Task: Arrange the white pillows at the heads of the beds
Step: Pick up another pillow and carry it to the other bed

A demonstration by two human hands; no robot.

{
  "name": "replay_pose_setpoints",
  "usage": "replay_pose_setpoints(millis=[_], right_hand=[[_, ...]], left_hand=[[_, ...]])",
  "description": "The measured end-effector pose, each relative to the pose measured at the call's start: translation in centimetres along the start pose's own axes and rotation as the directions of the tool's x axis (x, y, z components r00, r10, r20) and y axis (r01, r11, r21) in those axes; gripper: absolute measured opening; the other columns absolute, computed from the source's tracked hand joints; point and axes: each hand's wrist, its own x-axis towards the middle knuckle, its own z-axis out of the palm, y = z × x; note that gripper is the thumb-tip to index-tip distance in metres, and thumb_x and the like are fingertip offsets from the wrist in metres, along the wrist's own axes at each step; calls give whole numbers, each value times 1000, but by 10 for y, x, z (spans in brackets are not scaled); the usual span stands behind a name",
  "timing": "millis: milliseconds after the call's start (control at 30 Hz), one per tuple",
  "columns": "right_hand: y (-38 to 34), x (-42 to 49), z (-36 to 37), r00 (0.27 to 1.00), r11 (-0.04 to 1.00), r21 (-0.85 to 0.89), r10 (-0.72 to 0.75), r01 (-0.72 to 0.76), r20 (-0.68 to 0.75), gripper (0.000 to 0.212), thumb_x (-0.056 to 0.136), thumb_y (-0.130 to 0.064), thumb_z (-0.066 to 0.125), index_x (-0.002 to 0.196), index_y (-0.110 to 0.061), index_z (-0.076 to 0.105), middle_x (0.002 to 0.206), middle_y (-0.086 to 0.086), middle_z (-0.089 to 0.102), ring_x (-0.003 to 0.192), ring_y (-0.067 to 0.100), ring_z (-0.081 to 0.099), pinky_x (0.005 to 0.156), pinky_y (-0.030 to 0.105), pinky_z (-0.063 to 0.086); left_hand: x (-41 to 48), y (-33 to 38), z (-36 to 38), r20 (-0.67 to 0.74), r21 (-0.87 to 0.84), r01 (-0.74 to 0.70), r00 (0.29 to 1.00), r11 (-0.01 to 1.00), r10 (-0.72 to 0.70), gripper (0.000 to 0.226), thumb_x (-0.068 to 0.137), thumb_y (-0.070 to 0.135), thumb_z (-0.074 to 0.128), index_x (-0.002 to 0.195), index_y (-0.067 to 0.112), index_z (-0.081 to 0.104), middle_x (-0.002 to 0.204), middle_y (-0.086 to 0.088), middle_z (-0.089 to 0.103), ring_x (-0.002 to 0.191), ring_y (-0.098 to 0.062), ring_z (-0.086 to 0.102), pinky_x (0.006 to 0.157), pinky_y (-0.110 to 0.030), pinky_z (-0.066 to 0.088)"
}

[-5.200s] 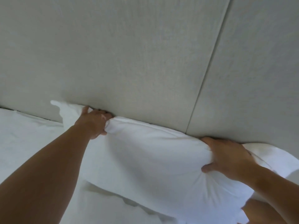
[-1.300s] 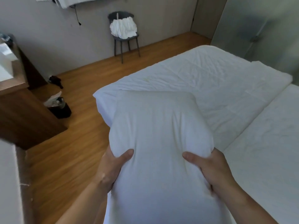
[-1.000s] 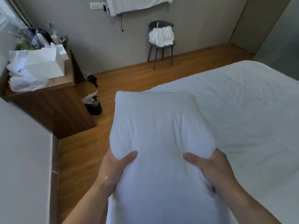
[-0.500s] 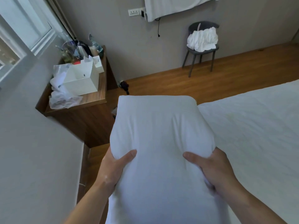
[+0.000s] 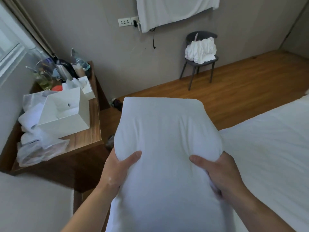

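I hold a white pillow (image 5: pixel 165 144) lengthwise in front of me, off the bed. My left hand (image 5: pixel 119 168) grips its left side with the thumb on top. My right hand (image 5: pixel 217 171) grips its right side the same way. The pillow's far end points toward the wooden floor. A bed with a white sheet (image 5: pixel 267 148) lies to the right, partly hidden by the pillow. The grey padded headboard (image 5: pixel 33 201) fills the lower left corner.
A wooden bedside table (image 5: pixel 83 141) at left carries a white paper bag (image 5: pixel 65 113), plastic bags, a kettle and bottles. A dark chair (image 5: pixel 199 61) with white linen stands by the far wall. A white cloth (image 5: pixel 175 10) hangs on the wall.
Since five seconds ago I left the pillow at the headboard and hold another. Over the last second the view has swung left, bringing the bedside table and headboard in; my grip is unchanged.
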Motion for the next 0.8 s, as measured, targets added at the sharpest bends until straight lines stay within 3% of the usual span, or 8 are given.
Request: replay_pose_setpoints(millis=[67, 133, 267, 400, 533, 633, 700, 800], right_hand=[[-18, 20, 25, 999, 1000, 10, 7, -7, -47, 53, 62, -27, 97, 108, -21, 72, 98, -7, 77, 91, 17, 73, 88, 41, 57], [-36, 40, 47, 997, 1000, 12, 11, -10, -81, 57, 61, -29, 97, 112, -20, 71, 99, -6, 77, 92, 18, 72, 88, 41, 57], [-61, 81, 78, 991, 999, 45, 14, -8, -130, 51, 63, -26, 97, 106, -22, 71, 95, -9, 77, 87, 13, 72, 74, 31, 54], [-79, 132, 98, 987, 997, 74, 27, -15, -161, 41, 64, -24, 97, 92, -28, 67, 90, -13, 73, 82, 6, 68, 66, 26, 50], [-92, 198, 115, 981, 994, 113, 27, -5, -194, 50, 62, -26, 97, 102, -29, 68, 96, -12, 75, 89, 11, 70, 80, 35, 55], [-107, 259, 122, 979, 989, 147, 17, 14, -202, 45, 64, -24, 97, 93, -34, 64, 95, -17, 72, 90, 7, 67, 84, 35, 52], [-121, 301, 121, 980, 991, 134, 19, 8, -200, 51, 62, -29, 97, 103, -33, 66, 100, -16, 73, 96, 11, 68, 90, 39, 53], [-146, 360, 110, 977, 992, 122, 15, 12, -215, 55, 61, -34, 98, 105, -35, 66, 101, -15, 73, 100, 14, 69, 92, 40, 54]], left_hand=[[41, 20, -13, 31, 19, -9, 999, 1000, 9, 89, 45, 58, 93, 125, 36, 61, 108, 9, 78, 97, -19, 75, 68, -29, 59], [79, 35, -22, 72, 31, -16, 997, 999, 14, 80, 54, 53, 93, 125, 37, 61, 108, 9, 78, 98, -20, 75, 71, -32, 59], [151, 55, -26, 155, 37, -12, 988, 999, 6, 71, 60, 45, 88, 125, 37, 61, 105, 12, 79, 92, -17, 77, 70, -32, 60], [220, 76, -14, 213, 58, -9, 977, 998, -3, 57, 60, 45, 84, 111, 46, 59, 91, 26, 77, 83, -8, 74, 56, -17, 55], [295, 101, 7, 245, 106, -54, 969, 993, 26, 59, 58, 54, 86, 109, 50, 56, 93, 30, 75, 91, -6, 71, 57, -15, 52], [354, 126, 32, 250, 123, -72, 967, 990, 39, 56, 56, 50, 80, 106, 50, 55, 89, 27, 75, 79, -2, 72, 50, -12, 51], [391, 145, 52, 262, 131, -79, 964, 988, 42, 57, 58, 48, 80, 109, 50, 55, 92, 22, 76, 75, 0, 74, 47, -12, 52], [440, 175, 86, 272, 134, -95, 961, 986, 56, 62, 60, 49, 79, 117, 47, 55, 106, 15, 73, 88, -7, 71, 57, -17, 52]])
